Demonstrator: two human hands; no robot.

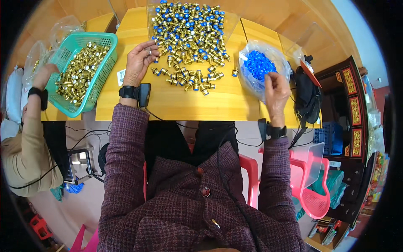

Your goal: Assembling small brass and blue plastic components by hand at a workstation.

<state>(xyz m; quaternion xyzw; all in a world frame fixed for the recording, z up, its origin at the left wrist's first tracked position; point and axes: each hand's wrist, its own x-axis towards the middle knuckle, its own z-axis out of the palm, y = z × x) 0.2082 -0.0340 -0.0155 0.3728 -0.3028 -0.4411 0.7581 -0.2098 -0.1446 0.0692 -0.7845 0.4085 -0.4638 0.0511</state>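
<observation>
Brass faucet valve cartridges (pixel 187 40), many with blue ends, lie in a large heap on the yellow wooden table (pixel 201 107). Beside the heap's left edge is my left hand (pixel 142 61), its fingers loosely bent and apart, with no part seen in its grasp. To the right, a clear plastic bag (pixel 247 82) stands open, full of small blue plastic caps (pixel 259 65). Over the bag's near right side, my right hand (pixel 277 90) has thumb and fingers pinched together; what they hold, if anything, is hidden. One cartridge (pixel 234 72) stands alone left of the bag.
A green basket (pixel 112 42) of brass cartridges sits at the left, where a co-worker's hand (pixel 44 75) reaches over its rim. A black bag (pixel 306 92) lies at the table's right edge. Cables run from my wrist devices. A pink chair (pixel 315 201) stands lower right.
</observation>
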